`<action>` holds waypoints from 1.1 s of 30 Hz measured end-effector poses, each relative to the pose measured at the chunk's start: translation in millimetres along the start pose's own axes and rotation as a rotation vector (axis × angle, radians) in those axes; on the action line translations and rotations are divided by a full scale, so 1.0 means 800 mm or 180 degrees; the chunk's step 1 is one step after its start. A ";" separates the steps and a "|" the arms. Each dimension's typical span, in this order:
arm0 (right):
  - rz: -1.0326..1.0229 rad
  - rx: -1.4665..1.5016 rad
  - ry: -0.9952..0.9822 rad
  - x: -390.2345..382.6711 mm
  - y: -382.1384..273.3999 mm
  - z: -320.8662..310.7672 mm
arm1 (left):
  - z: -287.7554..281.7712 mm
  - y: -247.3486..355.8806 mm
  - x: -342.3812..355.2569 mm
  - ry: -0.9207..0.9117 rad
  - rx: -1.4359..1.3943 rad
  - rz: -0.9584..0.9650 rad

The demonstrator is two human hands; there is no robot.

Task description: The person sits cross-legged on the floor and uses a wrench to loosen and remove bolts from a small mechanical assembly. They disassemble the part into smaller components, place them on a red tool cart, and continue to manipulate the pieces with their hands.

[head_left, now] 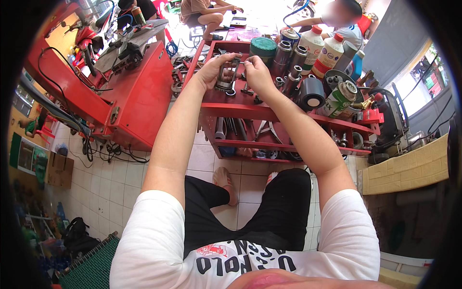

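Note:
Over a red tool trolley, my left hand is closed around a metal frame tool with two upright bars and a ring-like lower end. Fingers of that hand show through the gap between the bars. My right hand is closed in a pinch beside the tool's top. Whatever it pinches is too small or too hidden to name. Loose wrenches and sockets lie on the trolley's top tray, below and to the right of my hands.
Bottles, a green-lidded tub and spray cans crowd the tray's right side. Pliers rest on the lower shelf. A red machine cabinet stands left. Other people are at the far side.

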State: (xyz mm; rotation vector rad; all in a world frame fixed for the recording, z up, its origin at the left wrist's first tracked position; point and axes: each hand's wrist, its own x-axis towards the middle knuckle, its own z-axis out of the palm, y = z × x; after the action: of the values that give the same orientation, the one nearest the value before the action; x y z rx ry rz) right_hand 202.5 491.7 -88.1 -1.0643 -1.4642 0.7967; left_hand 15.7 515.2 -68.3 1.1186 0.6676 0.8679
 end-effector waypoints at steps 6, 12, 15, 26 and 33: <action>0.0934 -0.0068 -0.0172 -0.006 -0.029 -0.010 | -0.007 -0.001 -0.001 0.0091 0.0034 -0.0014; 0.0607 -0.0042 -0.0113 -0.004 -0.012 -0.007 | -0.003 -0.001 0.002 0.0035 0.0010 -0.0036; 0.0550 0.0003 0.0056 -0.002 -0.008 -0.005 | -0.004 -0.001 0.002 0.0043 -0.0005 -0.0040; 0.0306 -0.0491 -0.0010 0.003 -0.003 -0.005 | 0.002 0.002 0.000 0.0115 -0.0015 -0.0078; -0.0135 -0.0151 0.0093 -0.003 -0.021 -0.007 | 0.004 0.005 -0.004 0.0354 -0.0054 -0.0110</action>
State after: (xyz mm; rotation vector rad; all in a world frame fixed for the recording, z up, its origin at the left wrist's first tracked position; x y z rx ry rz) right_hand 205.0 482.9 -72.9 -1.0727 -1.4827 0.7168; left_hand 16.0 511.7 -63.4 1.0464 0.7679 0.9096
